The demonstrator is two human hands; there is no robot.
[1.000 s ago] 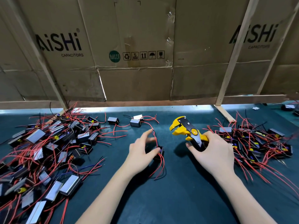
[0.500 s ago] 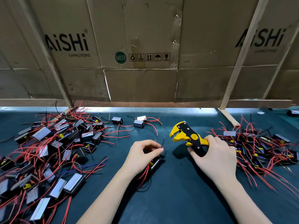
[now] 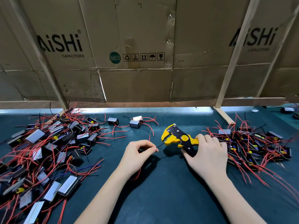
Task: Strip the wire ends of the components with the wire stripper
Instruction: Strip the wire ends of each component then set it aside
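Observation:
My right hand [image 3: 208, 154] grips the handles of a yellow and black wire stripper [image 3: 177, 138], its jaws pointing left. My left hand [image 3: 137, 155] pinches a thin black wire [image 3: 160, 145] of a component; the wire's tip points at the stripper's jaws and just reaches them. The component's body is hidden under my left hand, and its red wires [image 3: 137, 174] hang below the palm. Both hands hover over the dark green mat [image 3: 161, 199].
A large pile of small box components with red wires [image 3: 47, 151] covers the left of the mat. A second pile [image 3: 252, 146] lies at the right. Two loose components [image 3: 135, 123] sit behind the hands. Cardboard sheets on wooden struts [image 3: 226, 75] wall off the back.
My left hand closed on a component, lifted it off the mat and brought its black wire toward the stripper. My right hand tilted the stripper's jaws left toward the wire.

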